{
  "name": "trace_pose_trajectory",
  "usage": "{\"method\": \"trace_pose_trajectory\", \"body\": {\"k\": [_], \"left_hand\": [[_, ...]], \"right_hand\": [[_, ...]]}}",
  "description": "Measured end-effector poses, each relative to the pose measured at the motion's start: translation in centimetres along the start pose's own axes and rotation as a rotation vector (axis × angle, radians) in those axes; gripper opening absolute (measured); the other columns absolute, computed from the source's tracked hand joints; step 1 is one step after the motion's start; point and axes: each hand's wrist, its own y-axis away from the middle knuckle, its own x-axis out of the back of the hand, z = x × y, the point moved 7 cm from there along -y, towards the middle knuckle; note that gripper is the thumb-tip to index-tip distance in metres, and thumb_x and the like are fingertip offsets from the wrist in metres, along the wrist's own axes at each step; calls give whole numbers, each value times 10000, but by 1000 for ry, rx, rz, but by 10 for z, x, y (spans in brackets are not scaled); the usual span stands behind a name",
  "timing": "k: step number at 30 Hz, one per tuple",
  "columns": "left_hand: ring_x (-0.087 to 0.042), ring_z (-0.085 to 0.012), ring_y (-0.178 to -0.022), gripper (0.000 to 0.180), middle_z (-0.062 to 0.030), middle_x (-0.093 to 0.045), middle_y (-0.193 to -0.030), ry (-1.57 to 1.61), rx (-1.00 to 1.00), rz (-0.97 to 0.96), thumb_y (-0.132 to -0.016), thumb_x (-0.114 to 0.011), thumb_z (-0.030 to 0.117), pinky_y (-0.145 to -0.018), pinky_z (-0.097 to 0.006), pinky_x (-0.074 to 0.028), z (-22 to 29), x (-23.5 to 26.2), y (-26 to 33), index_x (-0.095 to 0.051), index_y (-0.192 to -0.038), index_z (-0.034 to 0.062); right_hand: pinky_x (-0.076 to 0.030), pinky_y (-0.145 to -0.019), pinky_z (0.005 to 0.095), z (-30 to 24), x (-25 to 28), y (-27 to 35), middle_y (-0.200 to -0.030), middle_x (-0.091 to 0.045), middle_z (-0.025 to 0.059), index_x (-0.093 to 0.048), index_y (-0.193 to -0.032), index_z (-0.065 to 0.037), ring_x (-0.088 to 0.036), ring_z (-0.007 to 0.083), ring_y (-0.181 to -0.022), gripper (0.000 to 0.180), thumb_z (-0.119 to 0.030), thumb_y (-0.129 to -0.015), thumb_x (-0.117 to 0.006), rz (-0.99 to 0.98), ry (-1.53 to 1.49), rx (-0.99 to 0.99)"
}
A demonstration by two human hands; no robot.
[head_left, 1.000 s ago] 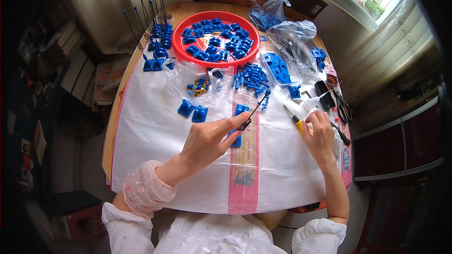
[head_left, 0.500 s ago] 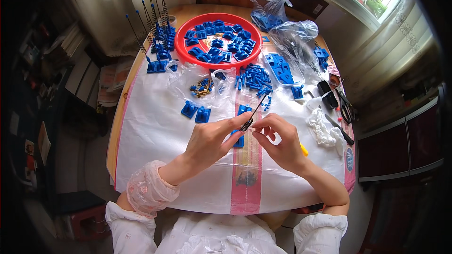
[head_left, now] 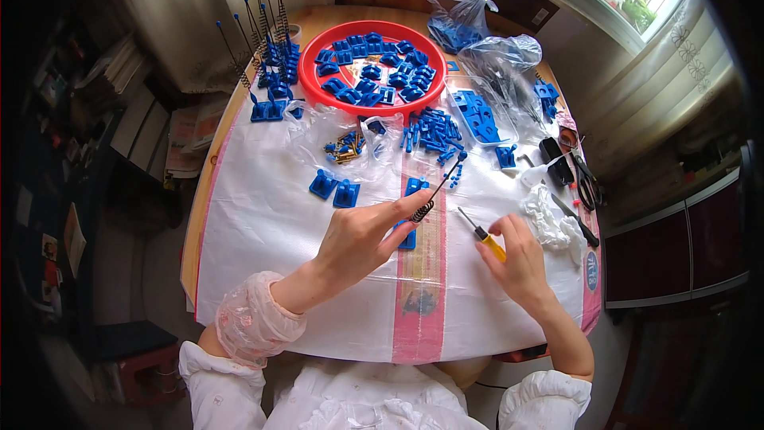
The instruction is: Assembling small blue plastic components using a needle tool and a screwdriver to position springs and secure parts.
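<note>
Near the far left corner of the table, which is covered by a white woven sheet, stand thin black rods with coil springs, fixed upright in small blue plastic bases. Two more blue bases lie flat closer to the middle, beside a crumpled clear bag with small brass-coloured parts. The round red tray at the far edge is filled with many blue plastic pieces. The left hand is closed around a blue plastic piece, of which only a little shows under the fingers, and pinches a black rod with a spring that points up and away toward the tray. The right hand is just beside it, fingers closed narrowly on a small screwdriver with a yellow handle and a thin metal tip. A heap of small blue pegs lies under the tray, then a clear shallow tray with flat blue parts. Two clear plastic bags stand at the far right corner, and black scissors lie at the right edge.
</note>
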Motion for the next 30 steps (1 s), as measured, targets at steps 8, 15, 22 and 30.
{"method": "trace_pose_trajectory", "body": {"k": [8, 15, 22, 30], "left_hand": [[-790, -247, -928, 629, -116, -772, -1167, 9, -9, -1, -859, -810, 21, -733, -321, -631, -2, 0, 1, -571, -1429, 136], [-791, -242, -910, 630, -122, -788, -1077, 7, -11, 2, -858, -815, 26, -726, -318, -628, -1, 0, 1, -581, -1431, 141], [-791, -242, -916, 628, -118, -789, -1069, 22, -9, 6, -857, -812, 14, -731, -317, -629, -2, 0, 1, -583, -1428, 137], [-791, -239, -912, 616, -119, -779, -1133, 24, 3, -6, -856, -808, 4, -749, -317, -635, -3, -1, 1, -586, -1417, 128]], "right_hand": [[-491, -719, 458, 11, -6, 26, -905, -576, 124, -533, -908, -45, -607, 339, -861, 212, -79, -860, -736, -98, 21, -81], [-493, -759, 472, 47, 18, 39, -899, -587, 125, -550, -890, -33, -608, 344, -897, 188, -69, -861, -732, -8, 171, -200], [-480, -773, 447, 42, 44, 29, -909, -595, 115, -602, -902, -35, -611, 328, -917, 181, -81, -856, -771, 124, 153, -195], [-480, -774, 422, 25, 46, 2, -889, -611, 116, -609, -877, -24, -615, 321, -893, 146, -32, -853, -752, 169, 14, -95]]}}
